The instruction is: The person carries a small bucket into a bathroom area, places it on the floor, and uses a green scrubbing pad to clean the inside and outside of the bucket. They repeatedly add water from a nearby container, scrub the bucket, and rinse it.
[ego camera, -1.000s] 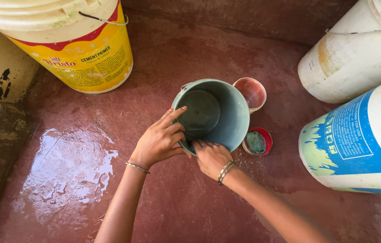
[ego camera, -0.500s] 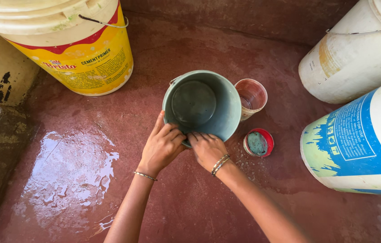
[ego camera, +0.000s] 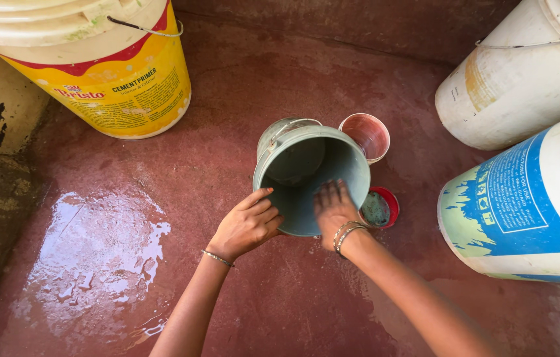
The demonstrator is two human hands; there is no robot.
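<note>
A small grey-green bucket (ego camera: 293, 162) with a wire handle is tipped toward me on the red floor, its mouth facing up at the camera. My left hand (ego camera: 248, 227) grips the bucket's near rim from the left. My right hand (ego camera: 334, 206) reaches inside the bucket, fingers spread flat against its inner wall. Thin bangles circle both wrists.
A small pinkish cup (ego camera: 367, 135) stands just behind the bucket. A red lid (ego camera: 379, 208) with greenish residue lies to its right. A big yellow pail (ego camera: 91, 63) is at far left, two large white pails (ego camera: 511, 82) (ego camera: 524, 205) at right. A water puddle (ego camera: 95, 244) spreads on the left.
The bucket stood upright half a second ago with both hands on its near rim. It is now tipped toward me, and my right hand has moved inside it.
</note>
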